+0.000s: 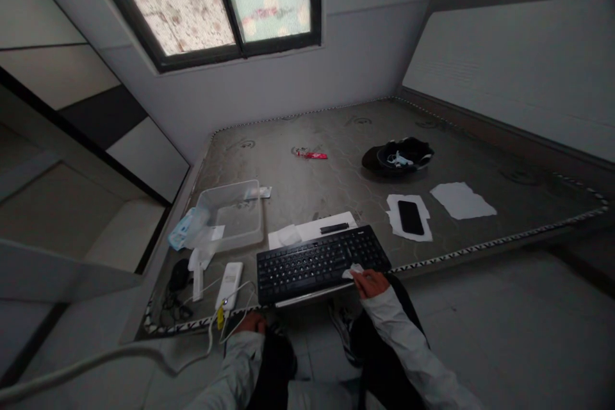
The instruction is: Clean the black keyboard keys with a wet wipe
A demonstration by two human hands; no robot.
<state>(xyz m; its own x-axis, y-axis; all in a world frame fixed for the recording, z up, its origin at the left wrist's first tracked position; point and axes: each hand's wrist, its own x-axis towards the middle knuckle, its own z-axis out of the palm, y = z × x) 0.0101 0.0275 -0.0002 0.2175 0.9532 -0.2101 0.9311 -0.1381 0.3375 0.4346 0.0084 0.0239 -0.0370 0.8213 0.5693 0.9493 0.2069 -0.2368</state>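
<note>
The right-hand grip (369,284) is closed on a white tissue (353,271) pressed to the front edge of a black keyboard (321,264), while the left-hand grip (252,323), beside a white handheld device (229,285) at the mattress (269,166) edge, cannot be told as open or closed.

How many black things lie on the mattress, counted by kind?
Keyboard: 1
Smartphone: 1
Pen or marker: 1
Bowl-shaped container: 1
Corded device: 1
Total: 5
</note>
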